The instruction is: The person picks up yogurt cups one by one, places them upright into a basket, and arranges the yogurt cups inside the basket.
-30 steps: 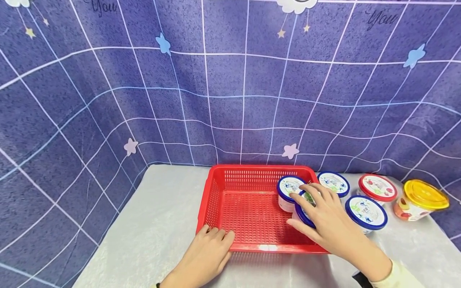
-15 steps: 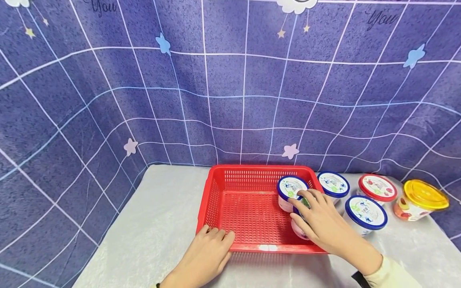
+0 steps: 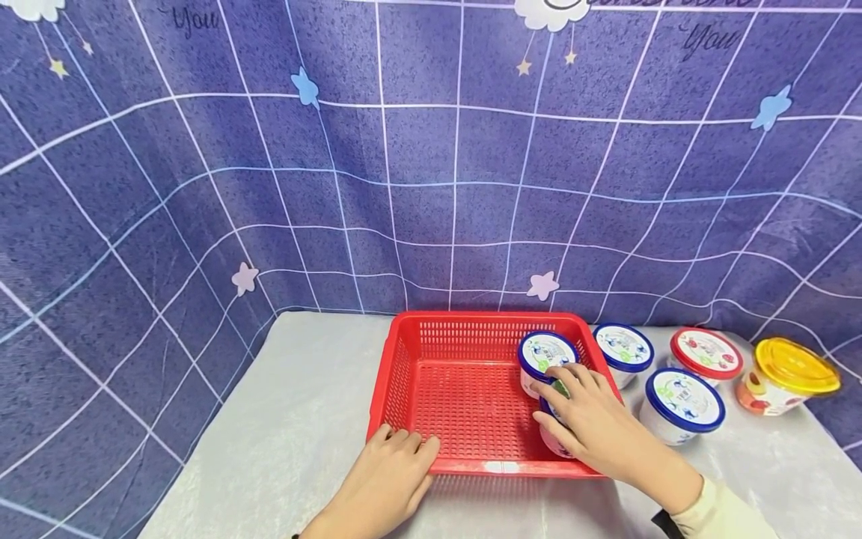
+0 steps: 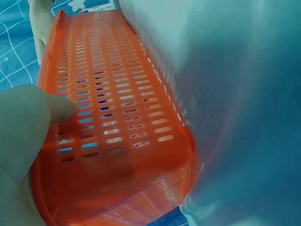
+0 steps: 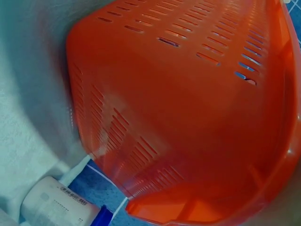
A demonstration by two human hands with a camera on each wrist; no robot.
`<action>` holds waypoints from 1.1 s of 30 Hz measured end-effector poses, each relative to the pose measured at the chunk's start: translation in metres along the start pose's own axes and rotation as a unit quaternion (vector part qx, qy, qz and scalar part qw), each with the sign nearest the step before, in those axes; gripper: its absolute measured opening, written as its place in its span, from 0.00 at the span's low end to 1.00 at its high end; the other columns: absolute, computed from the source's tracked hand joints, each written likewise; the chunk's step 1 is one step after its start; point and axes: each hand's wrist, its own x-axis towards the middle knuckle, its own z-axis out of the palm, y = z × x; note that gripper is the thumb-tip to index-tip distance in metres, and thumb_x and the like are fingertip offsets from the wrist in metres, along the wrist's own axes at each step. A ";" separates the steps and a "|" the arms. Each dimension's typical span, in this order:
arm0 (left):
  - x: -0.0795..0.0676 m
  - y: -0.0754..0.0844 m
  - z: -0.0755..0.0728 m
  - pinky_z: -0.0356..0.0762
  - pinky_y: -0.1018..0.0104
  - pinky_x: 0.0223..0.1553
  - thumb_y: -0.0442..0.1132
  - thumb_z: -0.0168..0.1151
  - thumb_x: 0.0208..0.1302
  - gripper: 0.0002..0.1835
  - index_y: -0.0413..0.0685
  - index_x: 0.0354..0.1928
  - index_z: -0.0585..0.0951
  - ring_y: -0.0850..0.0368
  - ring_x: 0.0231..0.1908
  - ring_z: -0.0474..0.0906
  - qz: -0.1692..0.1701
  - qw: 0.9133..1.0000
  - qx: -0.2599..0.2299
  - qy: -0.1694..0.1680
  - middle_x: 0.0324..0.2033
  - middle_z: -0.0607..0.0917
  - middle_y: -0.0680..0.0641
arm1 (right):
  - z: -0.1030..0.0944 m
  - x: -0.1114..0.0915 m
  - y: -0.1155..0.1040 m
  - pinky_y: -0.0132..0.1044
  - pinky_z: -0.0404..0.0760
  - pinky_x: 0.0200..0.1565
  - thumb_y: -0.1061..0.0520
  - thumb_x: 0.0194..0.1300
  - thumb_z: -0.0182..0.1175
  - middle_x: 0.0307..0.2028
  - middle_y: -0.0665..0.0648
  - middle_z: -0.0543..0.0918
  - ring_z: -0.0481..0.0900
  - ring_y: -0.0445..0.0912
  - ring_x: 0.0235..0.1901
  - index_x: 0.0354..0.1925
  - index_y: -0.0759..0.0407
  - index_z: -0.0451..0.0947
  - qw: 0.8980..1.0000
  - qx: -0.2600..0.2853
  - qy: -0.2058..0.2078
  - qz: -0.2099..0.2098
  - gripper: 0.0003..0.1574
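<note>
Head cam first: there's a red basket (image 3: pixel 501 467) at lower centre of the frame, on a pale tabletop (image 3: pixel 296 427) with a purple-blue patterned cloth (image 3: pixel 404 202) behind. Left hand (image 3: pixel 387 483) has its fingers hooked over the rim at the basket's lower left corner, I'd guess to stop it sliding. Right hand (image 3: pixel 602 423) reaches in at the lower right corner and grips a pinkish tub (image 3: pixel 555 443), fingers over the dark blue lid, thumb down the side. Coming from above makes sense to me, since the basket walls would block a side grab. Another blue-lidded tub (image 3: pixel 548 353) stands upright just above it in the frame, by the basket's right wall. Outside, right of the basket, are two blue-lidded tubs (image 3: pixel 684 397), a red-lidded tub (image 3: pixel 707 352) and, furthest right, a yellow-lidded tub (image 3: pixel 788 378).

Left wrist cam: mostly the basket's slotted wall. The thumb (image 4: pixel 63 109) lies against the outside at mid left, so that's a proper pinch on the rim.

Right wrist cam: basket wall fills most of it, with a white tub, blue lid, at lower left (image 5: pixel 61 205), outside the basket. Can't tell the right hand's grip from this one.
</note>
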 end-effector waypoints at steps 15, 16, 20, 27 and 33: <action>-0.002 0.001 0.000 0.63 0.63 0.33 0.49 0.66 0.56 0.14 0.54 0.39 0.74 0.56 0.25 0.75 -0.004 1.000 -0.006 -0.012 0.24 0.77 0.55 | 0.007 0.002 -0.001 0.49 0.72 0.48 0.38 0.67 0.59 0.52 0.55 0.75 0.70 0.49 0.53 0.68 0.46 0.72 0.999 0.030 -0.024 0.002 0.34; -0.002 0.001 0.000 0.64 0.63 0.33 0.49 0.66 0.56 0.14 0.54 0.39 0.74 0.56 0.25 0.75 -0.004 1.000 -0.006 -0.012 0.24 0.77 0.55 | 0.007 0.002 -0.001 0.49 0.72 0.48 0.38 0.67 0.60 0.52 0.56 0.75 0.70 0.49 0.54 0.68 0.46 0.72 0.999 0.031 -0.026 0.003 0.35; -0.002 0.001 0.001 0.64 0.63 0.33 0.48 0.66 0.56 0.14 0.53 0.39 0.74 0.56 0.26 0.76 -0.004 1.000 -0.002 -0.012 0.24 0.77 0.55 | 0.007 0.003 -0.001 0.49 0.73 0.48 0.37 0.65 0.62 0.52 0.57 0.75 0.70 0.50 0.53 0.66 0.48 0.74 0.999 0.035 -0.027 0.013 0.35; 0.000 0.001 0.000 0.63 0.63 0.32 0.47 0.66 0.55 0.13 0.53 0.37 0.74 0.56 0.24 0.75 -0.004 1.000 0.000 -0.003 0.22 0.75 0.55 | 0.009 0.004 0.000 0.52 0.73 0.52 0.35 0.64 0.61 0.49 0.55 0.76 0.71 0.50 0.52 0.62 0.51 0.77 0.999 0.035 -0.026 0.021 0.35; 0.000 0.001 0.000 0.64 0.62 0.33 0.48 0.65 0.55 0.13 0.53 0.38 0.74 0.55 0.25 0.75 -0.004 1.000 0.002 0.001 0.22 0.76 0.55 | 0.007 0.003 0.000 0.55 0.71 0.56 0.32 0.65 0.59 0.52 0.57 0.76 0.70 0.51 0.54 0.68 0.49 0.73 0.999 0.037 -0.035 0.017 0.39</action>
